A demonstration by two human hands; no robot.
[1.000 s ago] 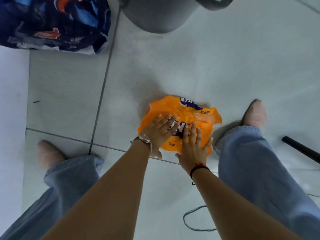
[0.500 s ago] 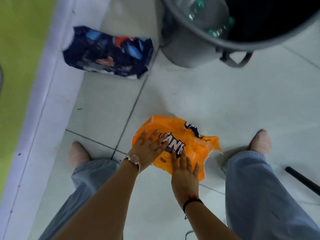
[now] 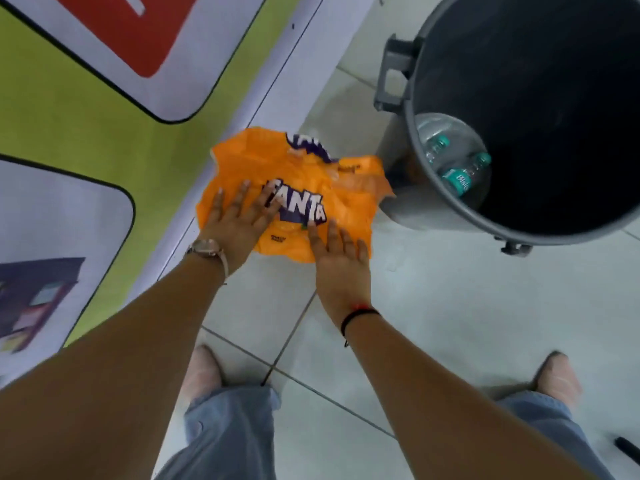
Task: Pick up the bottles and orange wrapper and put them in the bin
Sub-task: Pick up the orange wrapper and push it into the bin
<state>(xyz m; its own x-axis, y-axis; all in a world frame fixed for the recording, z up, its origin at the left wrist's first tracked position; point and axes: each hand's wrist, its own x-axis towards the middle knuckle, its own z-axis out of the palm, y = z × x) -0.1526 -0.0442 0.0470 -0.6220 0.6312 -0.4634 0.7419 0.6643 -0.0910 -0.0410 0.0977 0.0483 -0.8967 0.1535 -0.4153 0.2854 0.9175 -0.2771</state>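
Both hands, left [image 3: 235,225] and right [image 3: 337,252], grip the orange wrapper [image 3: 311,174] beside the bin [image 3: 408,133] rim.

Pale tiled floor [image 3: 450,323] meets a green wall graphic [image 3: 69,109] with white panels.

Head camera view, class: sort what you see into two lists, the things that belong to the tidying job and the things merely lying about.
Part of the job:
- orange wrapper, held in the left hand and right hand
- grey bin
- bottles already inside the bin

Just lying about:
- dark rod on the floor, lower right
- printed wall panel
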